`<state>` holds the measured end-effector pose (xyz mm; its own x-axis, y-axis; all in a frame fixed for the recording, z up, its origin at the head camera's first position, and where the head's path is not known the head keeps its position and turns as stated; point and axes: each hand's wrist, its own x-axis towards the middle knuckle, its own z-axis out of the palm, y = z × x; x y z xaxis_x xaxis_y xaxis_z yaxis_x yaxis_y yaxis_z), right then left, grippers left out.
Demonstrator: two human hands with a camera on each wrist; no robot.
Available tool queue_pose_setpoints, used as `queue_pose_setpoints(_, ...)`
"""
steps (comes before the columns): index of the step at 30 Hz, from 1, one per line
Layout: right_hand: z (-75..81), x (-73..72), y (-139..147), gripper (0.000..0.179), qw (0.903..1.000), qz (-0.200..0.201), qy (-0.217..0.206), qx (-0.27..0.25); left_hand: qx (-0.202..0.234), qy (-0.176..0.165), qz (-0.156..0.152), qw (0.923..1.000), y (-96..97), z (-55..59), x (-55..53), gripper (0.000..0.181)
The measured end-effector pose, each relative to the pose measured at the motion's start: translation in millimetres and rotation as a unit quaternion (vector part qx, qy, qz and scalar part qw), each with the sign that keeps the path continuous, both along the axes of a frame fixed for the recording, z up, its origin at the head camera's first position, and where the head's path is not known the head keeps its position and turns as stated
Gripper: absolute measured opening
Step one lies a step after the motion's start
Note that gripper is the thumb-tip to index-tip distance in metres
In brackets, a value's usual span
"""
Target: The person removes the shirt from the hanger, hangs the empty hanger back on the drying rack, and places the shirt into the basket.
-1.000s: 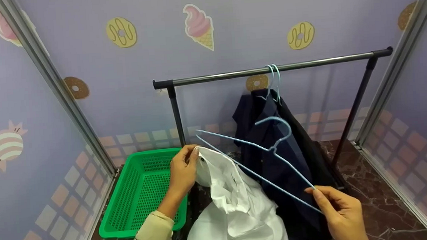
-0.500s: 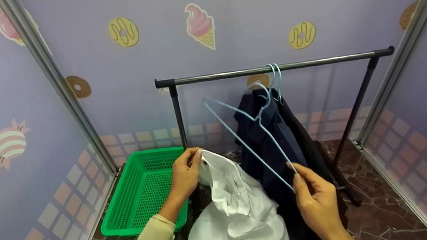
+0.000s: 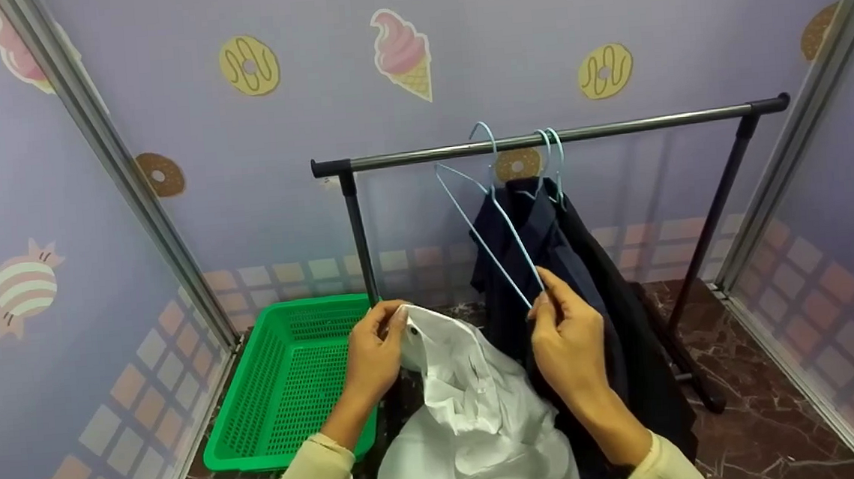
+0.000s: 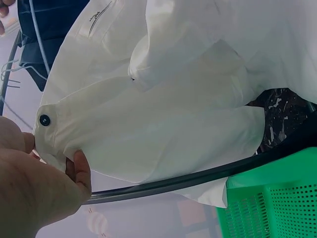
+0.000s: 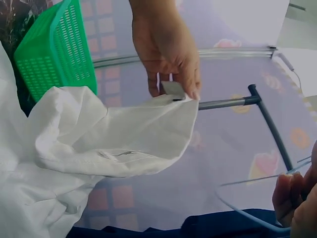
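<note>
Person's left hand [image 5: 166, 52] pinches the edge of a white cloth garment [image 5: 133, 134], rest of it bunched in folds. Right hand [image 5: 299, 203], only partly visible to me, grips a thin light-blue hanger [image 5: 247, 181]. Green perforated plastic basket [image 5: 74, 59] behind garment. Navy-blue fabric [image 5: 213, 228] behind hanger. Grey metal rail [image 5: 225, 104] behind garment's pinched corner.

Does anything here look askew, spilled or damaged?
Nothing looks spilled or damaged. The white garment is bunched and the blue hanger tilted, but the left hand pinches the garment and the right hand the hanger, so that seems like ordinary handling. The green basket sits flat.
</note>
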<state>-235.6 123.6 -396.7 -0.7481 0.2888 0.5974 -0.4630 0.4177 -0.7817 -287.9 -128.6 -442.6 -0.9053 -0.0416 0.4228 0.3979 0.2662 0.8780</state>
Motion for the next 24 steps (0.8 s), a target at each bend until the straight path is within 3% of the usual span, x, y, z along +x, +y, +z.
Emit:
queue_pose_setpoints(7, -3.4, -10.8, 0, 0.041, 0.9991, -0.004, -0.038, 0.019, -0.026, 0.004, 0.010, 0.9996, 3.9, -1.9, 1.9, 0.019)
queue_pose_setpoints(13, -7.8, -12.7, 2, 0.043, 0.9978, 0.003, -0.052, 0.041, -0.047, 0.006, 0.019, 0.9987, 10.3, -12.9, 0.6, 0.018)
queue_pose_setpoints(20, -9.6, -17.2, 7, 0.044, 0.9942, -0.014, -0.005, 0.107, -0.068, 0.030, 0.014, 0.9971, 30.6, -32.7, 1.3, 0.018)
queue_pose_setpoints(24, -11.5, -18.2, 8, 0.043, 0.9904, -0.018, 0.006, 0.137, -0.120, 0.027, 0.003, 0.9924, 45.1, -46.7, 3.2, 0.018)
